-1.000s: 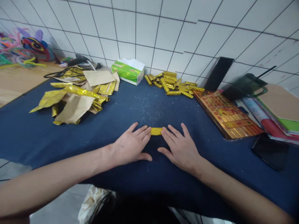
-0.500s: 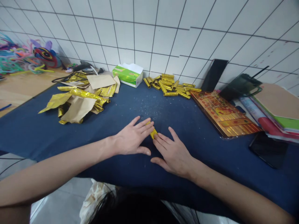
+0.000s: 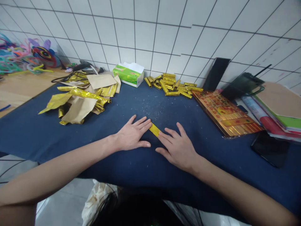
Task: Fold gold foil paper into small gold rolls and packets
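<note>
A flat strip of gold foil paper point(image 3: 155, 129) lies slantwise on the dark blue cloth point(image 3: 131, 169). My left hand point(image 3: 133, 134) rests palm down with fingers spread, its fingertips touching the strip's upper left end. At the lower right end, the fingertips of my right hand point(image 3: 177, 147) press on the strip; its thumb and fingers are apart. Neither hand grips anything. Beyond them, against the wall, sits a pile of small gold paper tubes point(image 3: 169, 84). Crumpled gold and tan paper scraps point(image 3: 80, 106) are heaped to the left.
A green tissue pack point(image 3: 129, 75) stands at the back. Toward the right are a red and gold packet point(image 3: 228, 116), a phone point(image 3: 216, 74) leaning on the wall, a dark mug point(image 3: 244, 84), stacked papers point(image 3: 282, 103) and a black tablet point(image 3: 270, 149). Colourful craft stems point(image 3: 16, 59) lie far left.
My hands have drawn slightly apart, the right one moving a little to the right with its fingers spreading wider. More of the gold strip shows between them.
</note>
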Available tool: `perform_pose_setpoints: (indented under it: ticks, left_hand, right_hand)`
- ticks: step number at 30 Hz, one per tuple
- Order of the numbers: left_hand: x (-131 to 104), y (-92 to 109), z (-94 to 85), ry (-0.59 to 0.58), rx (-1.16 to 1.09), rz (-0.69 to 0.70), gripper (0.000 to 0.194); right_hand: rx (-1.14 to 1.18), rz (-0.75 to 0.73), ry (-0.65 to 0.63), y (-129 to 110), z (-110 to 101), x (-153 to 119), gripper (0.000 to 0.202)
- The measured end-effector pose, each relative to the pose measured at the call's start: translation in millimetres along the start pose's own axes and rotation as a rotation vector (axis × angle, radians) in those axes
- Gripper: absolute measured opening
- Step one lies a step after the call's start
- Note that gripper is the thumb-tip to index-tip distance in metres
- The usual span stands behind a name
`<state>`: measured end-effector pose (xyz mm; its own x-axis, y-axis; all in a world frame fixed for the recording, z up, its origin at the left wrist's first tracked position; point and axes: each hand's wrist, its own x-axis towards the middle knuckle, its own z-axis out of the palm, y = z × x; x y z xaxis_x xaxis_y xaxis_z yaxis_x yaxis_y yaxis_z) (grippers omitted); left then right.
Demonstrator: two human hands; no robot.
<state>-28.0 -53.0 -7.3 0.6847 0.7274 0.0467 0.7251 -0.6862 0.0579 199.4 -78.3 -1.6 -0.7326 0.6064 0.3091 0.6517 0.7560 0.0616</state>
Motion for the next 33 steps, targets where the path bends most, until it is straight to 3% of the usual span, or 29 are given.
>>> perform_pose_setpoints:
  ticks: [5, 10, 15, 21, 28, 33]
  left_hand:
    - [-9.9, 24.4, -1.9, 0.086, 0.059, 0.040, 0.086]
    - [-15.1, 47.0, -0.4, 0.027, -0.003, 0.095, 0.091]
    - [-13.1, 46.1, 1.1, 0.030, -0.053, 0.078, 0.089]
    - [-13.5, 43.7, 0.0, 0.062, -0.091, 0.092, 0.088]
    - [-14.5, 44.0, -0.4, 0.037, -0.073, 0.084, 0.086]
    - [-14.4, 44.4, 0.4, 0.048, -0.075, 0.085, 0.082]
  right_hand:
    - [-0.056, 0.085, -0.036, 12.7, 3.9, 3.2, 0.043]
    - [-0.044, 0.094, -0.110, 15.9, 9.9, 3.4, 0.048]
    - [0.000, 0.070, -0.113, 14.3, 8.9, 2.5, 0.056]
    - [0.134, -0.102, -0.159, 4.7, 9.5, 0.6, 0.071]
    - [0.007, 0.095, -0.146, 9.7, 14.1, 1.6, 0.060]
    - [-0.049, 0.117, -0.121, 9.3, 11.4, 4.0, 0.056]
